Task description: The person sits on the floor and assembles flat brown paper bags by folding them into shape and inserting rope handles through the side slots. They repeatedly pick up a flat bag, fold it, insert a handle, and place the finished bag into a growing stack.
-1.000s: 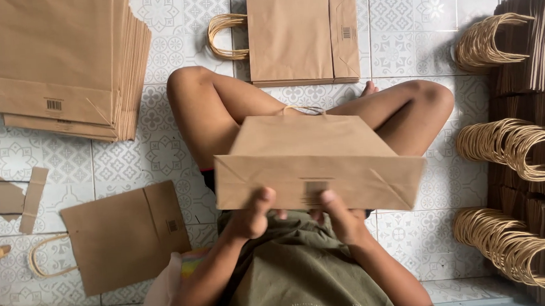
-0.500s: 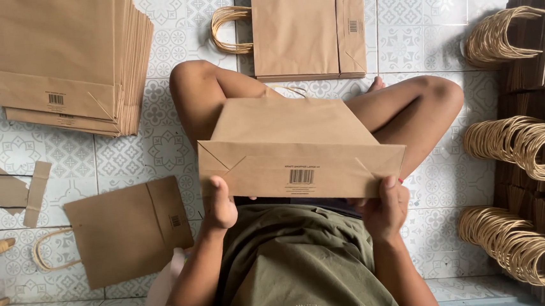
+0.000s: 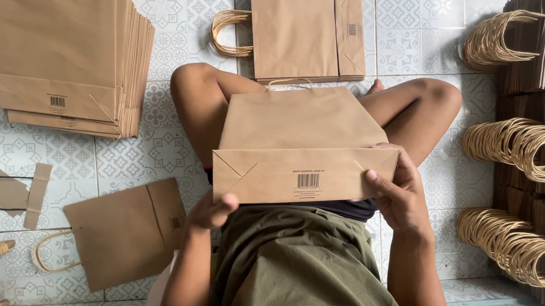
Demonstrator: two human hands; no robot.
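Observation:
I sit cross-legged on a tiled floor with a flat brown paper bag held over my lap, its folded bottom flap with a barcode turned toward me. My left hand grips the bag's lower left corner from underneath. My right hand pinches the lower right corner, thumb on top of the flap. The bag's handle just peeks out at its far edge.
A tall stack of flat bags lies at the far left. A small pile of handled bags lies beyond my knees. One handled bag rests by my left arm. Rows of handled bags stand along the right. Handle strips lie at the left edge.
The bag has been turned so its barcode flap faces me. My hands have slid apart from the flap's middle to its two lower corners.

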